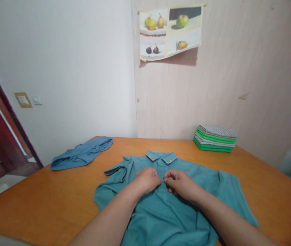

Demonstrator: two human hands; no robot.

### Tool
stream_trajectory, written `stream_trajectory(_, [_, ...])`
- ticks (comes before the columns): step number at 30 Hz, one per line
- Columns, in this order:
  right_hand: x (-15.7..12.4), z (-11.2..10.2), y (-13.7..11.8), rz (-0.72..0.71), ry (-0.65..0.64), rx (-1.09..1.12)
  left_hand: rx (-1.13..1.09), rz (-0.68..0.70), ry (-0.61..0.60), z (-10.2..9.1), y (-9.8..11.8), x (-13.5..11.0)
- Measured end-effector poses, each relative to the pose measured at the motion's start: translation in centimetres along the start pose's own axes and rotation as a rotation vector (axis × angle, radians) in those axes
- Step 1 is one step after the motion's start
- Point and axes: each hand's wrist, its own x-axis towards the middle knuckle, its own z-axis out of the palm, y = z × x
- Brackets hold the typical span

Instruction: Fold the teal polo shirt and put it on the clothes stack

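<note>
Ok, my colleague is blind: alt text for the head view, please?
A person's left hand and right hand, close together, are at the placket of a teal polo shirt spread on an orange table. A blue garment lies back left, a stack of folded cloths back right, and a fruit poster hangs on the wall.

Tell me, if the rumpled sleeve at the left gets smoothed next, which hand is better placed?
The left hand, probably: it is nearer the rumpled sleeve, over that half of the teal shirt. The right hand is farther off and would likely have to reach past the left.
</note>
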Motion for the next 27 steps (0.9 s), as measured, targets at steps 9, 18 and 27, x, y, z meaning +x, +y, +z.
stream_trajectory(9, [0.2,0.2,0.2,-0.079,0.065,-0.230,0.166,-0.067,0.115,-0.1,1.0,-0.8])
stream_trajectory(18, [-0.1,0.2,-0.2,-0.196,0.108,-0.487,0.264,-0.092,0.136,-0.4,2.6,-1.2])
stream_trajectory(27, [-0.1,0.5,-0.3,-0.195,0.111,-0.515,0.287,-0.069,0.209,0.1,2.4,-1.3])
